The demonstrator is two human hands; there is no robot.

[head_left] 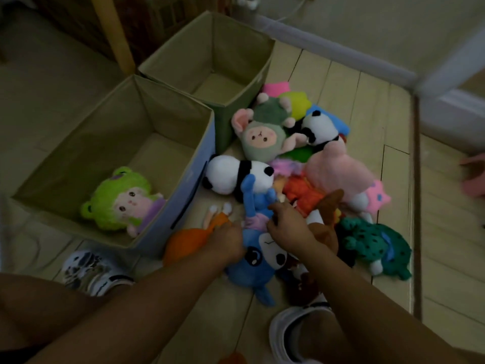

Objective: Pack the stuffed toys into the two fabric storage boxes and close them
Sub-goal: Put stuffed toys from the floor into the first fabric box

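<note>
While both forearms reach in from the bottom edge of the head view, the left hand and right hand close on the same blue plush toy, which lies on the wooden floor at the near end of the toy heap. Left grip: fingers curled round the toy's left flank, beside its purple-clad middle. Right grip: fingers and thumb curled over the middle from the right, knuckles up. The toy runs lengthwise between the two hands, head toward the camera, limbs pointing away.

Near fabric box: open top, just left of the heap, holding one green-haired doll in its near corner. Far fabric box: open top, touching the near one at a corner; visible interior bare.

Heap right of the boxes: a panda touching the near box, a sage-green lamb-faced plush, a second panda, a pink plush, a dark green spotted plush.

Hard to make out: dim, soft picture; an orange toy is partly hidden by the left hand; brown toys under the right wrist cannot be identified. Shoes show at the lower edge, partly cut off.
</note>
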